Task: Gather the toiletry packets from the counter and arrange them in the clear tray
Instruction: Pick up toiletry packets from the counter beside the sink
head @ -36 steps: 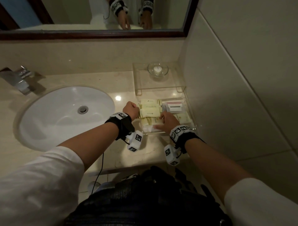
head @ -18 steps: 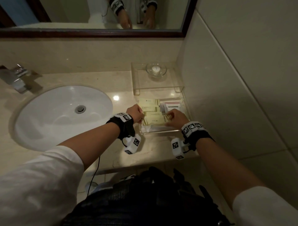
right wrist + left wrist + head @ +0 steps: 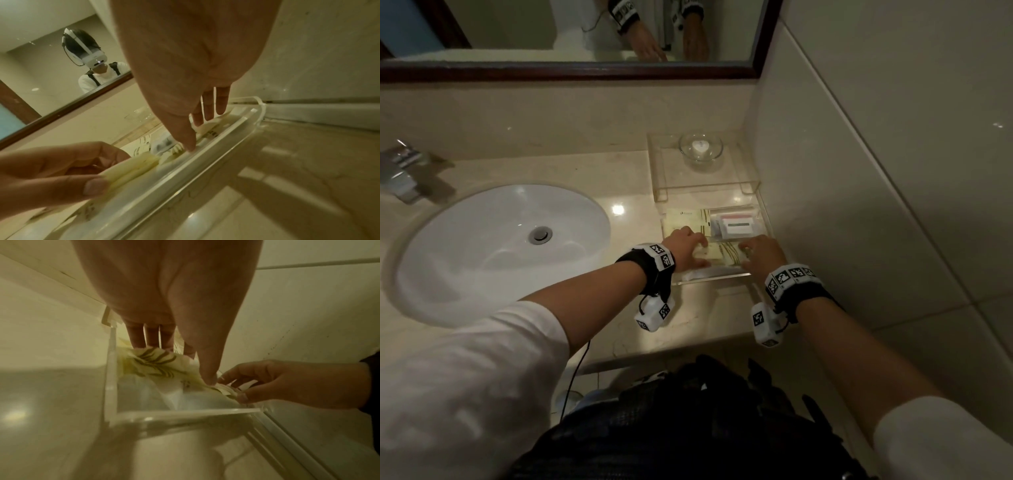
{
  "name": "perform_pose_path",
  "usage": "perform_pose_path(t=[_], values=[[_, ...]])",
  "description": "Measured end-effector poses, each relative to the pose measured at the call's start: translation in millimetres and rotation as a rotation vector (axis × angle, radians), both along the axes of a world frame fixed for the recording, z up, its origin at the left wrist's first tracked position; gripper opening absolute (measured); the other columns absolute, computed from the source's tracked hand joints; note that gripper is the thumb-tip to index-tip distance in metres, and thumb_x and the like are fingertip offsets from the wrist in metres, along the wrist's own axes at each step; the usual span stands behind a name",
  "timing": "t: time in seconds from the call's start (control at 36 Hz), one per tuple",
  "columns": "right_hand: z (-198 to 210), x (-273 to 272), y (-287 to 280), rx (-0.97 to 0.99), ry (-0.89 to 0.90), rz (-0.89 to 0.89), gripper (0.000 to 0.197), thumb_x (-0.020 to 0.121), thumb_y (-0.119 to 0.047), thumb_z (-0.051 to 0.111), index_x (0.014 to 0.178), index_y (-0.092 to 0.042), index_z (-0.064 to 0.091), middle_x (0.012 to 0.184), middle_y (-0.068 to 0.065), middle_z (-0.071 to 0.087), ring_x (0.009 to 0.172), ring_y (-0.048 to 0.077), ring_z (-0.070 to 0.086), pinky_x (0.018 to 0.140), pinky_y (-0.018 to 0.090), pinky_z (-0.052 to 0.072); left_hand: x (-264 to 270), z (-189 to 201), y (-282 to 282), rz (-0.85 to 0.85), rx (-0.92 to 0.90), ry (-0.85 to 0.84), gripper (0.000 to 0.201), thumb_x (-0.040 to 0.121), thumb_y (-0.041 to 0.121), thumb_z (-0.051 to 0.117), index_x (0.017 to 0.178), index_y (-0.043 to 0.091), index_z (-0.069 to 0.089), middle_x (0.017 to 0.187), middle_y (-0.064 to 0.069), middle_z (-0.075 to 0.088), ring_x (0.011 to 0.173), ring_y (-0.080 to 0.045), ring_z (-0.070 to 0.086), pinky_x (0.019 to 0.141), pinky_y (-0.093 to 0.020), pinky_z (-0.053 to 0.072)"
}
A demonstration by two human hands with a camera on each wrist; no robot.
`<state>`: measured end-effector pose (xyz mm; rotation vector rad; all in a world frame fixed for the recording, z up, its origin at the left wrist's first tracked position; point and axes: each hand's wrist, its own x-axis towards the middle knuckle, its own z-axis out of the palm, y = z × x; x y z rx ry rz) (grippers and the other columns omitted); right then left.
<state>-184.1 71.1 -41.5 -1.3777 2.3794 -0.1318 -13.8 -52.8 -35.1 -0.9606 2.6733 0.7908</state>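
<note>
Both hands have come together on one yellow packet [image 3: 726, 258]; a second ago the left one was at the left edge of the tray. Now the left hand [image 3: 686, 248] pinches the left end between thumb and fingers, and the right hand [image 3: 762, 255] pinches the right end. The packet is held tilted inside the clear tray [image 3: 709, 277], over its near row. Behind it lie more yellow packets [image 3: 686, 221] and white packets [image 3: 736, 226]. The tray stands on the counter [image 3: 619, 171], right of the sink [image 3: 482, 257].

A chrome faucet [image 3: 400, 171] stands beside the white sink [image 3: 482, 253], under a framed mirror [image 3: 510, 27].
</note>
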Motion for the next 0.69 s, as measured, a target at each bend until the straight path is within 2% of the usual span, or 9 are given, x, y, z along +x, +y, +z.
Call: perform_pose_path(t=[0.11,0.31,0.42,0.5,0.61,0.69], values=[[-0.3,0.5,2.3,0.018,0.017,0.014,0.043,0.083,-0.024,0.067,0.125,-0.025,0.059,0.132,0.007,0.050,0.121,0.028,0.047,0.102,0.038,0.043,2.2,-6.0,4.2,-0.027,-0.023,-0.014,0.053,0.082,0.042,0.066,0.127,0.022,0.047,0.128,-0.013,0.045,0.116,-0.031,0.046,0.099,-0.039,0.042],[4.4,-4.7,-4.4,0.063,0.019,0.035,0.046,0.081,-0.027,0.071,0.126,-0.025,0.058,0.130,0.009,0.049,0.122,0.028,0.047,0.102,0.039,0.043,6.0,-13.3,5.4,-0.082,-0.120,-0.004,0.056,0.084,0.048,0.061,0.130,0.021,0.043,0.132,-0.012,0.042,0.120,-0.032,0.042,0.102,-0.040,0.037],[8.1,-6.6,-10.9,0.023,-0.016,-0.002,0.049,0.078,-0.025,0.073,0.124,-0.018,0.058,0.129,0.012,0.050,0.121,0.028,0.047,0.103,0.038,0.041,3.8,-9.8,0.5,-0.016,-0.160,0.086,0.060,0.083,0.055,0.059,0.130,0.020,0.047,0.131,-0.012,0.041,0.119,-0.031,0.041,0.101,-0.039,0.037],[9.4,-8.6,-16.7,-0.039,-0.036,-0.010,0.046,0.078,-0.018,0.071,0.123,-0.016,0.058,0.129,0.012,0.049,0.121,0.028,0.046,0.103,0.036,0.039,0.0,-5.0,-8.0,0.045,-0.189,0.165,0.062,0.080,0.061,0.058,0.129,0.023,0.049,0.135,-0.012,0.039,0.124,-0.031,0.039,0.106,-0.039,0.034],[9.6,-11.8,-25.0,-0.099,-0.052,-0.017,0.052,0.080,-0.010,0.068,0.129,-0.015,0.052,0.136,0.010,0.047,0.127,0.027,0.042,0.107,0.034,0.035,-5.6,-0.9,-18.2,0.093,-0.193,0.163,0.071,0.083,0.059,0.056,0.141,0.023,0.039,0.154,-0.013,0.021,0.142,-0.031,0.019,0.117,-0.041,0.020],[7.4,-11.9,-31.2,-0.104,-0.080,-0.012,0.060,0.080,-0.011,0.069,0.136,-0.016,0.047,0.141,0.008,0.044,0.130,0.027,0.040,0.108,0.032,0.033,-9.9,-1.1,-25.9,0.078,-0.200,0.050,0.078,0.086,0.063,0.046,0.149,0.024,0.024,0.159,-0.013,0.004,0.147,-0.033,0.001,0.120,-0.043,0.007]])
